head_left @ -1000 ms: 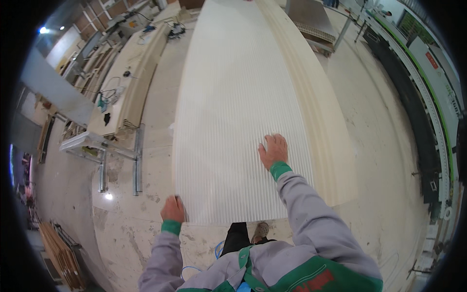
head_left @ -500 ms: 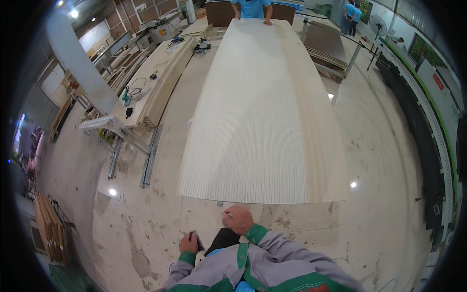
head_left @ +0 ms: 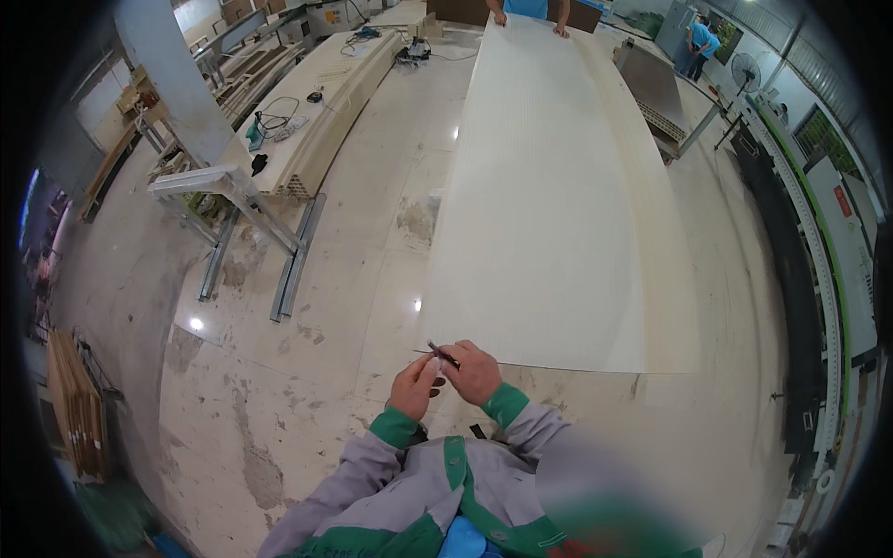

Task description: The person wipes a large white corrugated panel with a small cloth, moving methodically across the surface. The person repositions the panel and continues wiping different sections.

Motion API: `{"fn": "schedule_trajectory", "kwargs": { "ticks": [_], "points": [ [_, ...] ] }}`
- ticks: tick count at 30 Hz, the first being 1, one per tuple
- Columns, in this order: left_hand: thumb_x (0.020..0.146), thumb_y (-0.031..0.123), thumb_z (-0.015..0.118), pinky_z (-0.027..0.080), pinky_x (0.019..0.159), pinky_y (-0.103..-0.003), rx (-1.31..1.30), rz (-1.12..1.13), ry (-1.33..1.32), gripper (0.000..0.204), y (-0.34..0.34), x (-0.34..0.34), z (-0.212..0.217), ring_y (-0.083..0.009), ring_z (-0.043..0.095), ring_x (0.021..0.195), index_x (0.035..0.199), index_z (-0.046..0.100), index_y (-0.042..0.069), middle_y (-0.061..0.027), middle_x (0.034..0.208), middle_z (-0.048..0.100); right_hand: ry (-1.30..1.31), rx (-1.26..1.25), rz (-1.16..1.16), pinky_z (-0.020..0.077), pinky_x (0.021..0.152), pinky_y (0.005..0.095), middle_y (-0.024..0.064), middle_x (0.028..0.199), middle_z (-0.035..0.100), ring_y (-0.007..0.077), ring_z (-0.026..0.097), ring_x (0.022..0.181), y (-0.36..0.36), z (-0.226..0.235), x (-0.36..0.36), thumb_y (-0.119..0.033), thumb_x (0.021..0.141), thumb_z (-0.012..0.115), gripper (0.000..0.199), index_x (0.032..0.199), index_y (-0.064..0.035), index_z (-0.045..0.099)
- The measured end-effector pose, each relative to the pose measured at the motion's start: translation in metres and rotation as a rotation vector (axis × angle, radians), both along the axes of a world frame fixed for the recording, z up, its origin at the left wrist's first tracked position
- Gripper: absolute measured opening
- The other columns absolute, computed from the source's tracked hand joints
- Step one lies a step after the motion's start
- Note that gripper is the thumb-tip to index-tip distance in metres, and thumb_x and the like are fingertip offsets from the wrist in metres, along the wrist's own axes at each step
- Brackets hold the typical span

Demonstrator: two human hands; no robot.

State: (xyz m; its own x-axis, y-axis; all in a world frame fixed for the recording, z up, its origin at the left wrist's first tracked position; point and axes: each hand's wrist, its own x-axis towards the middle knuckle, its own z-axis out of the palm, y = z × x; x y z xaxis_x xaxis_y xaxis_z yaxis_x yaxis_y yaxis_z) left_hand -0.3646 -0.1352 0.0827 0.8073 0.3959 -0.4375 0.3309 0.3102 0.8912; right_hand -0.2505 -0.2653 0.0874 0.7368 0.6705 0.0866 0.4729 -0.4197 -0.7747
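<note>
Two hands meet over a small dark tool at the near end of a long pale panel

Both hands are drawn together in front of the person's chest, just short of the panel's near edge. The left hand (head_left: 416,384) and the right hand (head_left: 474,371) touch at the fingertips and pinch a thin dark tool (head_left: 443,353) between them; its tip points up and to the left, and what kind of tool it is cannot be told at this size. Grey sleeves with green cuffs (head_left: 505,404) run back from the wrists to a grey and green jacket.

Just beyond the hands lies the long pale panel (head_left: 549,205), finely ribbed along its length, stretching away from the person across the shiny, stained concrete floor (head_left: 307,391). What carries the panel is hidden beneath it.

To the left, well apart from the panel, a metal trestle (head_left: 237,200) props the near end of a desk (head_left: 316,121) strewn with cables and small tools.

At the panel's far end another person's hands (head_left: 530,26) rest on its edge. Farther right, a person in blue (head_left: 702,42) stands near a standing fan (head_left: 746,70).
</note>
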Motion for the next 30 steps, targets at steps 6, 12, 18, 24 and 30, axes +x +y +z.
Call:
{"fn": "schedule_trajectory", "kwargs": {
  "ticks": [6,12,18,24,30],
  "points": [
    [0.105,0.029,0.060,0.055,0.068,-0.026,0.036,0.210,0.116,0.038,0.160,-0.087,-0.035,-0.0141,0.068,0.084,0.134,0.062,0.005,-0.0061,0.109,0.070,0.024,0.002,-0.470,0.0532,0.086,0.0499,0.0188,0.105,0.070,0.0416,0.067,0.096,0.098,-0.036,0.043,-0.027,0.101,0.055,0.026,0.114,-0.0070,0.066],
    [0.103,0.029,0.062,0.054,0.065,-0.027,0.057,0.468,0.215,0.035,0.249,-0.162,-0.059,-0.0143,0.067,0.081,0.127,0.062,0.003,-0.0052,0.102,0.069,-0.117,-0.323,-0.701,0.0511,0.085,0.0539,0.0179,0.106,0.069,0.0410,0.066,0.100,0.128,-0.059,0.118,-0.040,0.103,0.053,0.034,0.104,-0.0076,0.062],
    [0.102,0.029,0.063,0.056,0.066,-0.030,0.069,0.468,0.288,0.036,0.276,-0.131,-0.074,-0.0165,0.069,0.081,0.125,0.062,0.002,-0.0060,0.101,0.069,-0.152,-0.380,-0.675,0.0511,0.081,0.0520,0.0156,0.100,0.068,0.0385,0.066,0.093,0.136,-0.073,0.122,-0.047,0.101,0.058,0.039,0.099,-0.0080,0.063],
    [0.101,0.031,0.066,0.057,0.068,-0.031,0.059,0.181,0.380,0.039,0.339,-0.054,-0.090,-0.0174,0.071,0.083,0.125,0.063,0.001,-0.0064,0.100,0.070,-0.214,-0.340,-0.691,0.0513,0.070,0.0510,0.0139,0.090,0.067,0.0364,0.066,0.080,0.137,-0.080,0.126,-0.045,0.099,0.062,0.037,0.094,-0.0086,0.063],
    [0.099,0.038,0.065,0.057,0.079,-0.037,0.445,-0.280,0.432,0.044,0.452,0.102,-0.117,-0.0217,0.072,0.086,0.121,0.066,-0.001,-0.0133,0.103,0.073,-0.017,-0.480,-0.738,0.0499,0.062,0.0482,0.0137,0.081,0.066,0.0354,0.065,0.071,0.150,-0.054,0.145,-0.044,0.098,0.065,0.039,0.087,-0.0068,0.062]
  ]
}}
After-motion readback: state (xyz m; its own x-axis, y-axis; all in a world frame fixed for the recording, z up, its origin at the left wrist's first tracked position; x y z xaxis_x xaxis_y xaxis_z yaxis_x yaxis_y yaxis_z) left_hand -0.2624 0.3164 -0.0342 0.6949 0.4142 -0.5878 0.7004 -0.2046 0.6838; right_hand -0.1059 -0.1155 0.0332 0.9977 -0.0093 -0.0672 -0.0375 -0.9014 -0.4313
